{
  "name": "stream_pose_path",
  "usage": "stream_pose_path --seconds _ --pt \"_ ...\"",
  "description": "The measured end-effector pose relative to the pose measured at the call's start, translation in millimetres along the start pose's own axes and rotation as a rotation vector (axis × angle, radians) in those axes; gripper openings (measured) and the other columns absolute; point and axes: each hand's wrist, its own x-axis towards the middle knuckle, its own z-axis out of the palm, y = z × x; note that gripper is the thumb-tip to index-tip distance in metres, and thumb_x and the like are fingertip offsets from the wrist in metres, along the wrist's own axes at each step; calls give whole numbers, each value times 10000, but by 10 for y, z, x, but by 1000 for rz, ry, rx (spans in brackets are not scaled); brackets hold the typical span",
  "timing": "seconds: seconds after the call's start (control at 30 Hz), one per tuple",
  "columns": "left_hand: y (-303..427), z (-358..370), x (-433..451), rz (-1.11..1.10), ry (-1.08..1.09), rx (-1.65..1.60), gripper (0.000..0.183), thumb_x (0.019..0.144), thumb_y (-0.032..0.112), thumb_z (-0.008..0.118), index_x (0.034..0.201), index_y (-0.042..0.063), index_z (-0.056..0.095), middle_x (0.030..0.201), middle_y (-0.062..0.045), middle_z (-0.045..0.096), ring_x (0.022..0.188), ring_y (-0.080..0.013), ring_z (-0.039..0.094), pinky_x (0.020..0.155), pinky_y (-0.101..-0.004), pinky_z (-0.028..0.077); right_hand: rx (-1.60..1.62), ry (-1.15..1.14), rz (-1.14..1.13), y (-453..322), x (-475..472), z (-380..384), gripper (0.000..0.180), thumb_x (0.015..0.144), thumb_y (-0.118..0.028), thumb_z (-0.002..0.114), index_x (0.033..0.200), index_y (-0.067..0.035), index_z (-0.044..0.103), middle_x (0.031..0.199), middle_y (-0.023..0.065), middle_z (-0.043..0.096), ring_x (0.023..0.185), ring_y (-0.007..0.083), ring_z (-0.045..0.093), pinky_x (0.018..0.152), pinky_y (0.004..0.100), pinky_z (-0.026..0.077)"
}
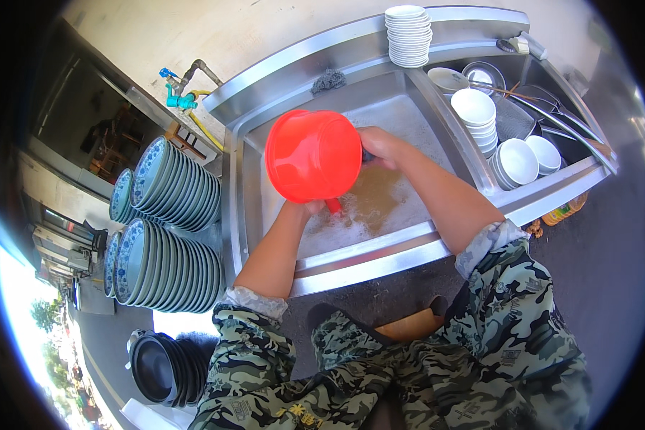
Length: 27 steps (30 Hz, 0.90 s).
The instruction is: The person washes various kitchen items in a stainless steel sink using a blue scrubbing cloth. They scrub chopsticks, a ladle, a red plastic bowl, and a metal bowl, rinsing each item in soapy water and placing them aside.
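Note:
A red plastic water dipper (322,156) is tilted over the left basin of a stainless steel sink (457,161), its outer side facing up. My left hand (314,207) grips it from below, next to its short red handle (334,205). At the dipper's right side, my right hand (380,148) holds a small dark pad, perhaps a scourer, mostly hidden by the fingers. Below both hands lies cloudy brownish water (373,199) with white foam. The dipper hides its own inside and part of the basin.
Tall stacks of blue-patterned plates (172,258) stand left, above black bowls (161,371). A grey scouring pad (329,80) and stacked white dishes (408,37) rest on the back ledge. White bowls (474,107) and long-handled utensils (564,129) fill the right basin. A teal tap (181,100) is on the wall.

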Motion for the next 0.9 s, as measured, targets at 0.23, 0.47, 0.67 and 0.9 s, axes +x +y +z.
stream_pose_path --seconds 0.23,0.47,0.67,0.9 --pt "24 -302 289 -119 45 -93 153 1018 210 605 989 60 600 808 -101 599 676 -247 573 663 -410 514 -1498 158 -251 744 415 -340 393 955 -230 663 1293 -36 717 1208 218 752 1050 396 731 931 492 564" --pt "-7 -529 411 -57 209 -72 180 1023 213 619 950 48 614 763 -110 596 686 -254 607 606 -406 532 -1064 -182 289 622 261 92 293 960 -183 693 1202 -19 716 1146 160 743 926 292 717 833 434 559" --pt "35 -308 319 -86 216 -16 255 1044 301 627 912 82 621 709 -71 591 585 -200 590 499 -314 492 -776 203 -616 127 -93 598 315 982 -211 718 1203 8 666 1130 187 674 1032 329 655 927 434 522" --pt "-101 11 165 -267 31 -7 306 1078 325 549 864 110 587 642 -33 550 483 -149 507 492 -307 450 -882 570 -1121 37 30 714 364 1083 -247 583 1311 34 626 1321 263 581 1211 435 569 1068 470 460"
